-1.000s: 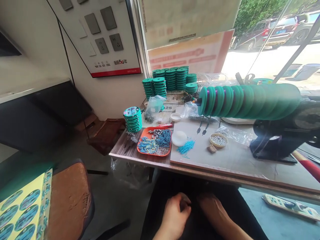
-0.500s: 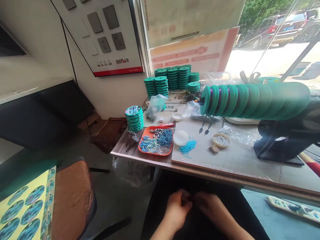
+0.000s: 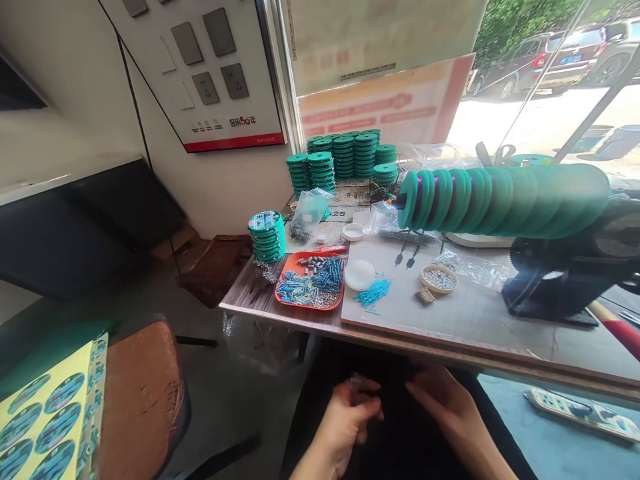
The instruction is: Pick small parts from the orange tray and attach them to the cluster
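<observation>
My left hand (image 3: 345, 417) and my right hand (image 3: 445, 407) are low over my dark lap, below the table's front edge (image 3: 400, 347). The left hand's fingers are curled in a pinch around something small that I cannot make out. On the right hand the fingers are bent toward the left hand, apart from it; what is in them is hidden. Above, on the table, lie an orange tray (image 3: 311, 283) of blue and grey small parts, a white round lid (image 3: 360, 275), loose blue pins (image 3: 374, 291) and a small bowl of grey beads (image 3: 437, 279).
A row of green spools (image 3: 500, 200) sits on a black winding machine (image 3: 565, 280) at the right. Stacks of green spools (image 3: 345, 157) stand at the back, one stack (image 3: 267, 237) at the table's left. A brown stool (image 3: 140, 393) and a yellow sticker sheet (image 3: 45, 420) are at my left.
My hands have drawn apart from each other; the left hand has opened slightly into a pinch. The camera shifted a little.
</observation>
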Tool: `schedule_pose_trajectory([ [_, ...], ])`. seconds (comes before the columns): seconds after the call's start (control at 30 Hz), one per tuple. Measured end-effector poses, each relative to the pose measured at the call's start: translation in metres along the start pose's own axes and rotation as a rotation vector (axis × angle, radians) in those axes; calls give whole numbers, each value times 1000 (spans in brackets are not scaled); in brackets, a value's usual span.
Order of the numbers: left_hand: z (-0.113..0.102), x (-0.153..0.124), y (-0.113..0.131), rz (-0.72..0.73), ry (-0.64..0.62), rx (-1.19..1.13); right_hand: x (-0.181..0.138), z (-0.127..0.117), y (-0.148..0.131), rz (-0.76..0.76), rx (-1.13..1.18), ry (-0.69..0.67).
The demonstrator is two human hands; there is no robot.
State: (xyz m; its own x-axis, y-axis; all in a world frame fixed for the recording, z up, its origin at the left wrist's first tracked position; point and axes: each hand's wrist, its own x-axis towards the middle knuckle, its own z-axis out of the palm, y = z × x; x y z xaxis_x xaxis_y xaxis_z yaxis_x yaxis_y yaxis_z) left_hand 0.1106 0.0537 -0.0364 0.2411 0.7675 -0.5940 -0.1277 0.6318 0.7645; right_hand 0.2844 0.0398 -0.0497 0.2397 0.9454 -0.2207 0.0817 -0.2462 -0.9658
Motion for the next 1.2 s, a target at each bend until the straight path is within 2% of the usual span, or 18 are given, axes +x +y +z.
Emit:
schedule_pose_trajectory([
  [0.1, 0, -7, 6, 39, 19, -29, 4, 12, -14, 90, 142, -38],
  [0.27, -12, -31, 15, 124, 34, -29, -14, 31, -34, 314, 460, -252],
  [0.47, -30, -63, 20, 342, 81, -62, -37, 37, -52, 437, 714, -373],
  [0.63, -39, -74, 23, 422, 103, -56, -47, 45, -62, 454, 751, -467],
  [0.77, -34, -82, 28, 395, 111, 41, -52, 53, -64, 431, 740, -531],
  [0.93, -23, -82, 29, 414, 111, -50, -55, 56, -66, 387, 711, -565],
  [1.07, -17, -79, 28, 412, 172, -131, -56, 57, -69, 347, 698, -572],
  [1.2, -13, -80, 32, 450, 203, -215, -50, 52, -58, 316, 684, -599],
])
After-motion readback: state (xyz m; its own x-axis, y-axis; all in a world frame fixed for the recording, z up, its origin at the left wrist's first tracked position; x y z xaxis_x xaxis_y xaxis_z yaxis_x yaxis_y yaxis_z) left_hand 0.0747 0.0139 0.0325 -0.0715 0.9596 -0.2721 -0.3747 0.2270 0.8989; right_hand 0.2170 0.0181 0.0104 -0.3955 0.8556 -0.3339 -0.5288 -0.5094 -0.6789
